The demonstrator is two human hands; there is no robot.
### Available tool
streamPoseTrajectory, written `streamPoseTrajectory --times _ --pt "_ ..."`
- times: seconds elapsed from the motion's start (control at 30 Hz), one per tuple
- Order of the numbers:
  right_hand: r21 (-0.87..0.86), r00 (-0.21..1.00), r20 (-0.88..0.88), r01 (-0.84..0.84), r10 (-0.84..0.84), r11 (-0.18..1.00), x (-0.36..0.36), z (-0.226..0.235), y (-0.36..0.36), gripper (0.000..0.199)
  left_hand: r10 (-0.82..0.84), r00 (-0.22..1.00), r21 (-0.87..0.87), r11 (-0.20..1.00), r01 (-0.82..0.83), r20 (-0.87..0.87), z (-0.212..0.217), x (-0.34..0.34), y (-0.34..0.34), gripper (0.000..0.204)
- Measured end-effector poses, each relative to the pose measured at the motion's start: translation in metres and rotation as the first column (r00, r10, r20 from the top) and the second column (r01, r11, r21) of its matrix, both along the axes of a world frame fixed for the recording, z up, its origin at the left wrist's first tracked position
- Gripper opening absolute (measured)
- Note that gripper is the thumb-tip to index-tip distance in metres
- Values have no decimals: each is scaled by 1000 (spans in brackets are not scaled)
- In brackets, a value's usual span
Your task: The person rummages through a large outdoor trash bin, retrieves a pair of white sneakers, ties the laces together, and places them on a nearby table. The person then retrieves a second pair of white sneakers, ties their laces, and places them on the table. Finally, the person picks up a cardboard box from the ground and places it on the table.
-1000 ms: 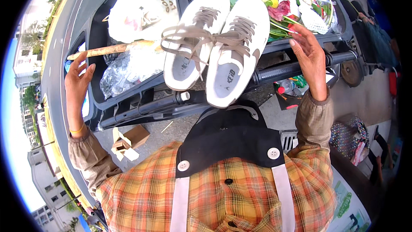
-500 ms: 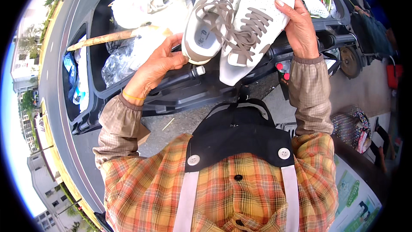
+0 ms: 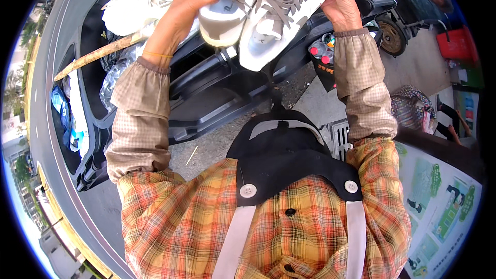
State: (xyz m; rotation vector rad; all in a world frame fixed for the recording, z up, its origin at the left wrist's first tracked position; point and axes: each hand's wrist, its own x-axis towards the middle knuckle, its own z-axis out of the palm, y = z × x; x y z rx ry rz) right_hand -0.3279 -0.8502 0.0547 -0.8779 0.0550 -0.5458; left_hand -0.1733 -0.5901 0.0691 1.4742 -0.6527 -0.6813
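Head view looks down on a black plastic cart [image 3: 206,98] holding a white plastic bag [image 3: 139,5], crumpled clear plastic wrap [image 3: 116,72], a blue bag [image 3: 62,111] and a long wooden stick [image 3: 98,57] lying across them. Above the cart, two white sneakers [image 3: 258,10] with smooth uppers and grey laces sit side by side, heels toward the person. The left hand [image 3: 181,10] curls around the left shoe's side; the right hand [image 3: 338,2] grips the right shoe's outer edge.
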Motion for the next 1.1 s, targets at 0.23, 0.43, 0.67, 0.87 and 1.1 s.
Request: streamPoseTrajectory --times 0.23,0.43,0.67,0.87,1.1 --pt "93 996 75 48 -56 995 -25 17 18 39 -32 937 182 983 -34 347 16 -14 -2 50" --pt "-94 947 149 299 -284 950 -35 14 20 46 -100 992 188 979 84 76 22 -31 -13 45" --pt "98 958 174 214 -229 972 -55 42 26 32 7 1000 -121 993 -6 7 26 -60 -1 58" --pt "192 977 197 44 -82 980 -78 57 -1 33 187 971 -392 912 -116 149 36 -118 -14 71" --pt "196 970 196 -180 141 964 -89 58 -25 49 291 896 -494 864 -95 337 39 -151 -23 81"
